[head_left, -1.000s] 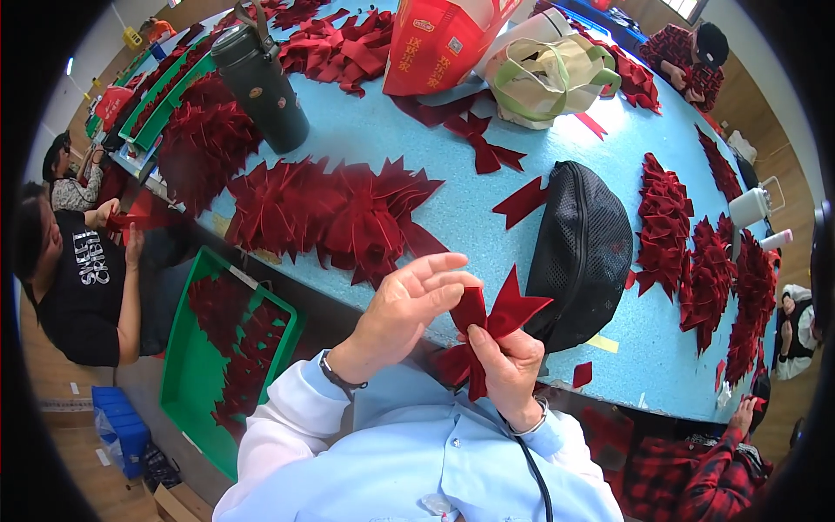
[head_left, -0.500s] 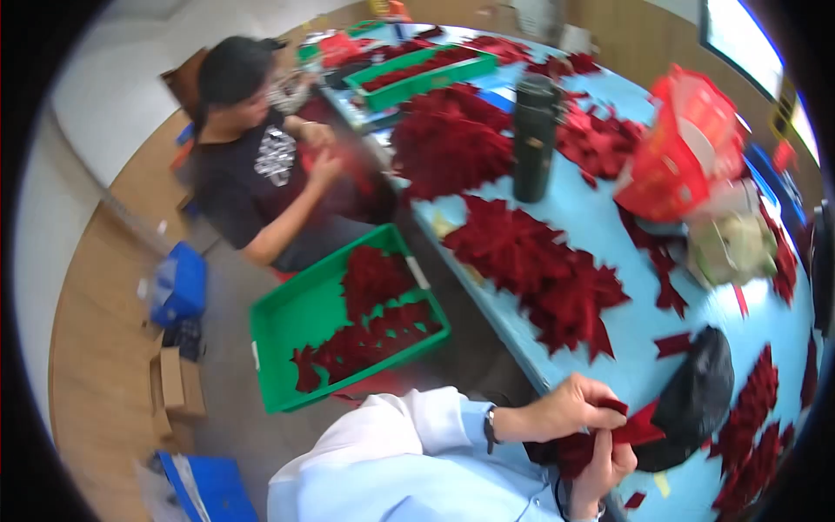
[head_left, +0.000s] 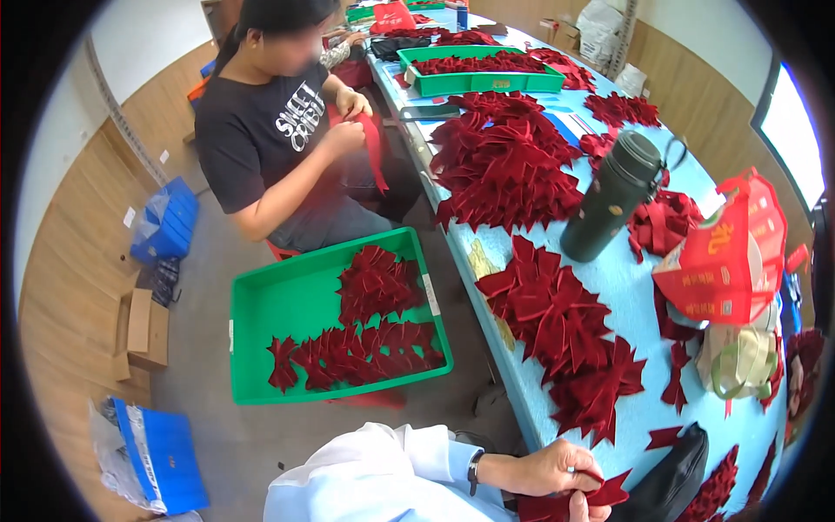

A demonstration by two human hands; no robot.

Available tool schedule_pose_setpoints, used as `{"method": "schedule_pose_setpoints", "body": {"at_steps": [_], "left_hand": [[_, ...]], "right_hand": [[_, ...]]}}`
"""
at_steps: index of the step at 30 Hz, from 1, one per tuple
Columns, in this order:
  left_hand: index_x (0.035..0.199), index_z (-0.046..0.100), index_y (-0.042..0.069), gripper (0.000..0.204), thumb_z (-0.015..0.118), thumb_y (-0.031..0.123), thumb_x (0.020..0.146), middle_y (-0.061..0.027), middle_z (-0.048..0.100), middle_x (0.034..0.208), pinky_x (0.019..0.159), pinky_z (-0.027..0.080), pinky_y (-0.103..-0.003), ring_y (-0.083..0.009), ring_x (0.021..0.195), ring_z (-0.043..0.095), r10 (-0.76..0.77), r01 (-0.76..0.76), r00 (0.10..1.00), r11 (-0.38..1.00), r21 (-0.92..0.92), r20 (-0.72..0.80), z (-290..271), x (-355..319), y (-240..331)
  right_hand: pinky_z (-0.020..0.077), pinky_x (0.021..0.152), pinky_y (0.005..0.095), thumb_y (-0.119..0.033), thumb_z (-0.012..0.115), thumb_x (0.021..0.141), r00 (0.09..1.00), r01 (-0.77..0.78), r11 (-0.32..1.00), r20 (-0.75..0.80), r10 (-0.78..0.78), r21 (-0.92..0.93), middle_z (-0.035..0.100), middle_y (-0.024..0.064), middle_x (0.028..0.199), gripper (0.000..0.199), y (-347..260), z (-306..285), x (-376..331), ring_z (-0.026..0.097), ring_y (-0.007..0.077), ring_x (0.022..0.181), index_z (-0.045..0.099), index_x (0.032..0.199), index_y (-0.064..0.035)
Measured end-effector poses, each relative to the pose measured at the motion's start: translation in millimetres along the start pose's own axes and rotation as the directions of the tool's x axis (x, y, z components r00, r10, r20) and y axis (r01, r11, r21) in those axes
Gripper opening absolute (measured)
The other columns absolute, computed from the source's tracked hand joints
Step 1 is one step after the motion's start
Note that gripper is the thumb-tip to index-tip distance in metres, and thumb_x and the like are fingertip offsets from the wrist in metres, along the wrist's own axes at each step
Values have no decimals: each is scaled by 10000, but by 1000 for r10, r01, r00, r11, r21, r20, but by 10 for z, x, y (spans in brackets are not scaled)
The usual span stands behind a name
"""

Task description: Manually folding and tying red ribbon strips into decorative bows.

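At the near table edge, my left hand (head_left: 557, 468), with a dark watch band at its wrist, pinches a dark red velvet ribbon (head_left: 614, 489). Just below it, my right hand (head_left: 588, 510) closes its thumb and finger on the same ribbon. The picture's lower edge cuts off part of my right hand. The ribbon's notched end sticks out to the right of my fingers, and more dark red cloth shows to the left. A pile of red velvet bows (head_left: 600, 391) lies on the table beyond my hands. Right of them is a black pouch (head_left: 665, 483).
A green tray (head_left: 261, 287) of bows stands at left, low beside the table. Beyond it a seated person (head_left: 252, 130) handles a red ribbon. On the blue table (head_left: 626, 304) stand a dark green flask (head_left: 613, 196), a red bag (head_left: 726, 252) and a larger bow pile (head_left: 504, 165).
The view has shifted, so my hands sit lower in the picture. Both keep hold of the ribbon. The seated person now holds a red ribbon that hangs in plain sight.
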State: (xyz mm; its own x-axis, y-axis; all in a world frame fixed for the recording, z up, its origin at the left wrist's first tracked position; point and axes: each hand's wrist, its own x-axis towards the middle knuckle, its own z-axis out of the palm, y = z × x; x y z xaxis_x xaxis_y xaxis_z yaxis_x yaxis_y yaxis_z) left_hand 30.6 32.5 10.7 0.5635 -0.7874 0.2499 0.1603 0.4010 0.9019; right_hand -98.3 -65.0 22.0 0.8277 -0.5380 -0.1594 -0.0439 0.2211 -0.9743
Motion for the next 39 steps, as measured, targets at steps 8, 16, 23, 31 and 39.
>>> {"method": "schedule_pose_setpoints", "body": {"at_steps": [8, 16, 23, 31, 39], "left_hand": [[931, 642, -1, 327, 701, 281, 775, -131, 653, 844, 624, 496, -304, -201, 721, 635, -236, 245, 969, 957, -154, 74, -305, 147, 381], [908, 640, -45, 363, 736, 272, 760, -157, 660, 839, 558, 495, -306, -214, 683, 645, -103, 87, 988, 988, 131, 119, -604, 305, 287], [827, 638, -41, 303, 728, 240, 760, -158, 652, 801, 607, 496, -338, -261, 727, 639, 6, -19, 996, 989, 146, 89, -642, 243, 429], [795, 643, -27, 225, 709, 186, 766, -148, 648, 782, 609, 488, -345, -281, 725, 628, 140, -155, 985, 976, 153, 103, -579, 201, 452], [790, 654, -15, 181, 703, 158, 763, -135, 641, 758, 591, 471, -351, -273, 716, 618, 85, -102, 993, 970, 222, 83, -507, 117, 541]], "right_hand": [[469, 663, 268, -26, 701, 746, 999, 16, 975, 39, -8, -220, 628, 90, 785, 173, -67, -37, 300, 578, 162, 695, 639, 906, -5], [464, 650, 263, -8, 706, 736, 996, -74, 970, 29, 83, -233, 621, 76, 787, 176, -180, 484, 637, 571, 147, 688, 634, 897, -4], [459, 639, 258, 7, 710, 727, 993, -111, 966, 24, 120, -232, 614, 63, 788, 180, -18, 238, 531, 565, 134, 683, 629, 888, -3], [454, 626, 253, 25, 715, 717, 995, -87, 968, 21, 95, -236, 607, 49, 790, 187, -112, 287, 436, 557, 120, 676, 623, 878, -2], [449, 614, 248, 43, 720, 707, 998, -66, 974, 4, 68, -217, 599, 35, 792, 196, -202, 281, 239, 550, 105, 670, 618, 869, -1]]}}
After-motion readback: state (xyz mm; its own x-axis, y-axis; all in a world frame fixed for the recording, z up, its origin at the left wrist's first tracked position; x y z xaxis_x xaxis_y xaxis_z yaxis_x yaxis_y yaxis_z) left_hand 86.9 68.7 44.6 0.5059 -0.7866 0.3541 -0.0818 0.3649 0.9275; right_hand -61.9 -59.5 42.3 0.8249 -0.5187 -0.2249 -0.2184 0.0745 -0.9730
